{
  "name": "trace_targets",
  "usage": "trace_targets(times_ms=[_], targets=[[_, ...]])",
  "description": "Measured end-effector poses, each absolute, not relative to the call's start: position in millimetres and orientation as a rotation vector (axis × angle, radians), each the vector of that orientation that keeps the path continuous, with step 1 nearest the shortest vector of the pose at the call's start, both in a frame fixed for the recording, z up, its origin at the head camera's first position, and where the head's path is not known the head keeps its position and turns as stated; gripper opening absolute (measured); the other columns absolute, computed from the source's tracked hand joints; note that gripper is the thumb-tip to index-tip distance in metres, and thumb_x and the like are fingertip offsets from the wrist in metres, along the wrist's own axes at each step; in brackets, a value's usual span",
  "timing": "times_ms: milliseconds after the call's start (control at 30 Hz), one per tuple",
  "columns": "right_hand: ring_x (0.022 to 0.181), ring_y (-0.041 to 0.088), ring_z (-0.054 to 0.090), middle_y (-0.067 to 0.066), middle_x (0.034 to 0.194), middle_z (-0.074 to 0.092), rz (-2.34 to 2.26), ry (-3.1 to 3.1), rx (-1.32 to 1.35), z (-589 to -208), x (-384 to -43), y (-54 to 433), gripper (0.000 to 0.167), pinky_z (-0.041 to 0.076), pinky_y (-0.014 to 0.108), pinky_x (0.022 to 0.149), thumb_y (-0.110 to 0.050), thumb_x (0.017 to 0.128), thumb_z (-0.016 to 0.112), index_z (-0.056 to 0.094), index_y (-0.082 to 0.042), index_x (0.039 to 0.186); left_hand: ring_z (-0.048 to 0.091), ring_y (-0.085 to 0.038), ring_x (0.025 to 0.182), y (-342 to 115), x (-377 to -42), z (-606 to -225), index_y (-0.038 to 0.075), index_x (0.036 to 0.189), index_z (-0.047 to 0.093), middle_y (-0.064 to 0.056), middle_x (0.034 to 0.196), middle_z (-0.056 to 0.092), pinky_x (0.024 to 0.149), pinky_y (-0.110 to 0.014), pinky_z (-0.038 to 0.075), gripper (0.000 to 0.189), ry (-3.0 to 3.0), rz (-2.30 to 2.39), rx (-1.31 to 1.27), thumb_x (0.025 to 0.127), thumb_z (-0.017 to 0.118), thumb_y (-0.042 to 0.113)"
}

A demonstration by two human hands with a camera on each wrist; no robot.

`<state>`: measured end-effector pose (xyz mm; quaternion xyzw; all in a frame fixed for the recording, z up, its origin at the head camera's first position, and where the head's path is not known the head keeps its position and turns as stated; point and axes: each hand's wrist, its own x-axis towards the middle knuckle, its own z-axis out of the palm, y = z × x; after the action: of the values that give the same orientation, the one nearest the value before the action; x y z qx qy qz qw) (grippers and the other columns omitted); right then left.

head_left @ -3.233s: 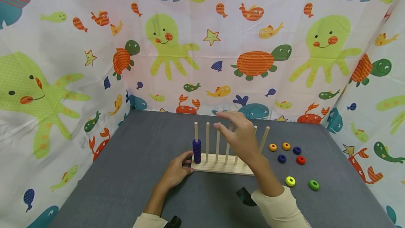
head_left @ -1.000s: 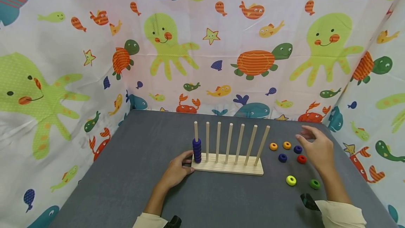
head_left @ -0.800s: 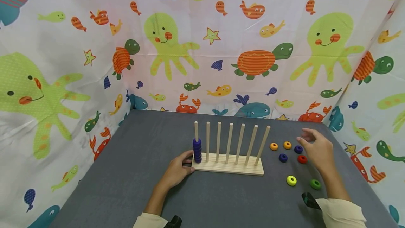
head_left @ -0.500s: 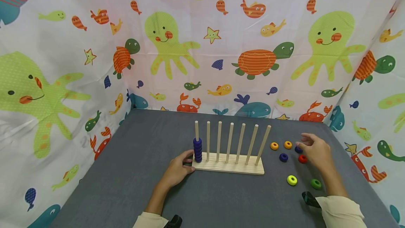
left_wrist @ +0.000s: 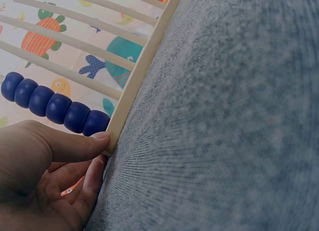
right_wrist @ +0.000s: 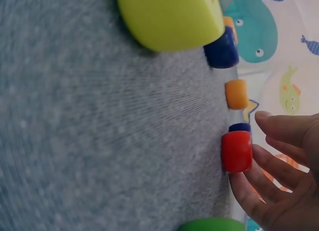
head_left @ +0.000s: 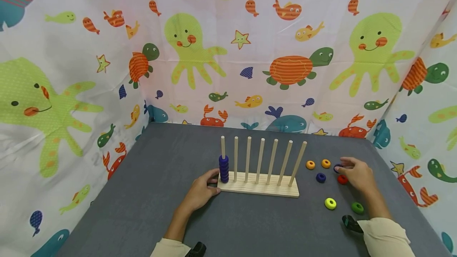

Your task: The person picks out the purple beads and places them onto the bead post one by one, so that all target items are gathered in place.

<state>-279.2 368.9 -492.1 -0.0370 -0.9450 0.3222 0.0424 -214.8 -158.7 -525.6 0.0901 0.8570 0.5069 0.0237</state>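
Observation:
My left hand pinches the left end of a pale wooden peg rack, thumb on the front edge in the left wrist view. A stack of dark blue beads sits on its leftmost peg; the other pegs are bare. My right hand is low over the table at the right, its fingertips beside a blue bead partly hidden by them. In the right wrist view, thumb and fingers are spread apart, near a red bead that partly covers the blue bead.
Two orange beads, another blue bead, a yellow bead and a green bead lie right of the rack on the grey table. A sea-animal printed curtain borders the table's back and sides.
My right hand has moved from above the rack over to the loose beads at the right, then down beside the far blue bead. The left hand stays on the rack.

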Motion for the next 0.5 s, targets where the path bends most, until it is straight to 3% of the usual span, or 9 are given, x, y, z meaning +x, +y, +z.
trace_targets(times_ms=[500], targets=[[0.12, 0.054, 0.057, 0.039, 0.136, 0.059, 0.994, -2.972, -0.179, -495.6, -283.9, 371.8, 0.053, 0.051, 0.063, 0.095, -0.022, 0.102, 0.07, 0.057, 0.012, 0.14, 0.065, -0.035, 0.127, -158.0, -214.2, -524.8, 0.005, 0.152, 0.056, -0.019, 0.149, 0.061, 0.101, -0.053, 0.055, 0.065, 2.662, 1.575, 0.284, 0.091, 0.076, -0.001]])
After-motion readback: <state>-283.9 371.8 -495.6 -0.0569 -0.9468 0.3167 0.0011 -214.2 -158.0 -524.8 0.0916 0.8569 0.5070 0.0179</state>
